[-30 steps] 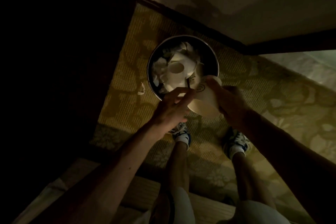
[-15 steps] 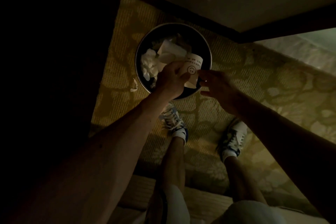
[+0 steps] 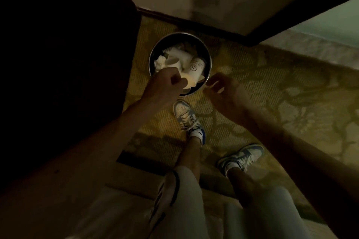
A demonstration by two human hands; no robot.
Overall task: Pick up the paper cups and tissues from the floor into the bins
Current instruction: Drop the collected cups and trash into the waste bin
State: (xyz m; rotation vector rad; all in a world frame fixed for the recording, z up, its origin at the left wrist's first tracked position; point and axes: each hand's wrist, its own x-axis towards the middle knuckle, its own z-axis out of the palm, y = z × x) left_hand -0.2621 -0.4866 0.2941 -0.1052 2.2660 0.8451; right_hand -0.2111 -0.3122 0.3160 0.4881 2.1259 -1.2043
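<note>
A round metal bin point(image 3: 210, 64) stands on the carpet by the wall. Inside it lie a white paper cup with a smiley print point(image 3: 196, 68), another pale cup point(image 3: 174, 57) and crumpled white tissue point(image 3: 160, 62). My left hand point(image 3: 165, 85) hovers over the bin's near rim with its fingers loosely curled and nothing in them. My right hand point(image 3: 223, 91) hangs just right of the bin, fingers relaxed and blurred, holding nothing.
Dark furniture point(image 3: 68, 64) fills the left side, close to the bin. A wall with a dark baseboard point(image 3: 194, 23) runs behind it. Patterned yellow carpet point(image 3: 272, 83) spreads to the right. My two sneakers point(image 3: 186, 116) point(image 3: 242, 157) stand just before the bin.
My left hand took the smiley cup from my right hand, let it go into the bin and drew back. My right hand moved off to the right, empty.
</note>
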